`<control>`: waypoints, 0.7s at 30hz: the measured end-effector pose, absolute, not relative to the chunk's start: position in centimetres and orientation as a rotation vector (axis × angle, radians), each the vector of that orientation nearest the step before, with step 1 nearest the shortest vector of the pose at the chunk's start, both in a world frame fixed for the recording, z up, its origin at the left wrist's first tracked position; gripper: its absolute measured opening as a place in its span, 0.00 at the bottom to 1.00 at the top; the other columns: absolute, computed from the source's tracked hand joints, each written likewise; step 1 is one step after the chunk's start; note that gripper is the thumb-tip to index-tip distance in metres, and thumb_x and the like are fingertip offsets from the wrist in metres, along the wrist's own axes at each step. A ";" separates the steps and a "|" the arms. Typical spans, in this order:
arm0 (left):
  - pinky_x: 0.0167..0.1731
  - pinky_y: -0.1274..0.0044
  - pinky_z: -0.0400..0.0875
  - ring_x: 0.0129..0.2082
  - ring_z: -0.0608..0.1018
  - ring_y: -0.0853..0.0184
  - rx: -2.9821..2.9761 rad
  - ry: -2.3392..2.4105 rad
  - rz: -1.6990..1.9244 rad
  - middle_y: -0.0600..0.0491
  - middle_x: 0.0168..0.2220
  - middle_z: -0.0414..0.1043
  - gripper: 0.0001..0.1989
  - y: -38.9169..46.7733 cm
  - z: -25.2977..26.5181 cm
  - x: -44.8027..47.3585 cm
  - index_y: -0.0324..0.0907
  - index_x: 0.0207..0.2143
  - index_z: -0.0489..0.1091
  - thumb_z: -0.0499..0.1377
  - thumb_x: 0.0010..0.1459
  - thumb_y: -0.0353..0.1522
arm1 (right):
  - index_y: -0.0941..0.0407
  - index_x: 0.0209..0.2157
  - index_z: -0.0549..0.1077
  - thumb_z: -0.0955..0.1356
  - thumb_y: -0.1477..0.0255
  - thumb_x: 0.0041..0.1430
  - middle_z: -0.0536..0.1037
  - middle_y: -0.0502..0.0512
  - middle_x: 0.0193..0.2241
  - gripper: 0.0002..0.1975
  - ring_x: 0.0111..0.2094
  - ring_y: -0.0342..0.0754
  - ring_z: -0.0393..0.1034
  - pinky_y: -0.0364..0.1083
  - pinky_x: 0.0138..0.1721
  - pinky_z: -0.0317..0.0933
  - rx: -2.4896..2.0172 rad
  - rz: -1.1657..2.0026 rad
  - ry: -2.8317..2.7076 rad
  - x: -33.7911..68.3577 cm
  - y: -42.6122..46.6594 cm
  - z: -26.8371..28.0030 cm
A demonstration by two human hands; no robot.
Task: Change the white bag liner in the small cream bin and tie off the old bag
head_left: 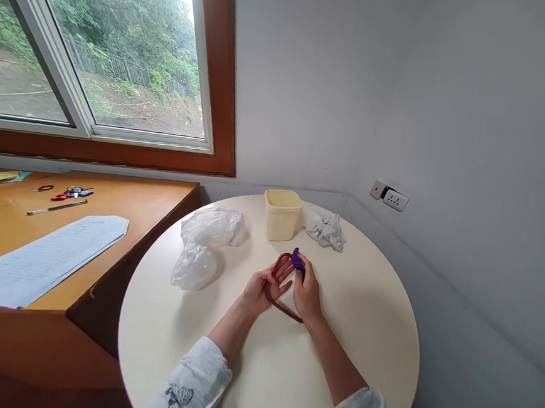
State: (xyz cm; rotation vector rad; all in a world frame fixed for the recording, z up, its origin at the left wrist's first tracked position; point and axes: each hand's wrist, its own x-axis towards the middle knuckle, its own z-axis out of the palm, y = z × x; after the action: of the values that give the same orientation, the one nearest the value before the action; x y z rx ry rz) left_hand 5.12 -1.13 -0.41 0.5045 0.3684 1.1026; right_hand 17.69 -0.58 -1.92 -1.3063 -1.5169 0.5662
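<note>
A reddish-brown cord curves in a loop between my two hands, over the middle of the round table. My left hand is palm up with the cord running across it. Its thumb lies over the cord, while the other fingers stretch toward my right hand. In my right hand is a purple curved piece, like a handle or hook, gripped between thumb and fingers. The cord's upper end reaches close to the purple piece; whether they are joined I cannot tell.
On the round table stand a pale yellow square container, a crumpled clear plastic bag and a crumpled greyish-white bag or cloth. To the left, a wooden desk carries papers, a pen and keys.
</note>
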 end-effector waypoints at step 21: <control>0.40 0.70 0.69 0.33 0.77 0.61 0.046 0.431 1.165 0.47 0.28 0.74 0.25 -0.8 -0.8 4.8 0.36 0.34 0.70 0.52 0.53 0.50 | 0.50 0.50 0.69 0.59 0.74 0.56 0.62 0.49 0.56 0.20 0.61 0.50 0.47 0.56 0.61 0.40 -0.753 1.039 -1.964 16.0 -2.5 -0.7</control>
State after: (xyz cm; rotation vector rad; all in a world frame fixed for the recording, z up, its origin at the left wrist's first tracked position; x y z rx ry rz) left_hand 4.75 -0.83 -0.79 0.0460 0.4313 1.1654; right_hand 15.97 -2.47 -0.70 -0.7526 -1.9637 1.0389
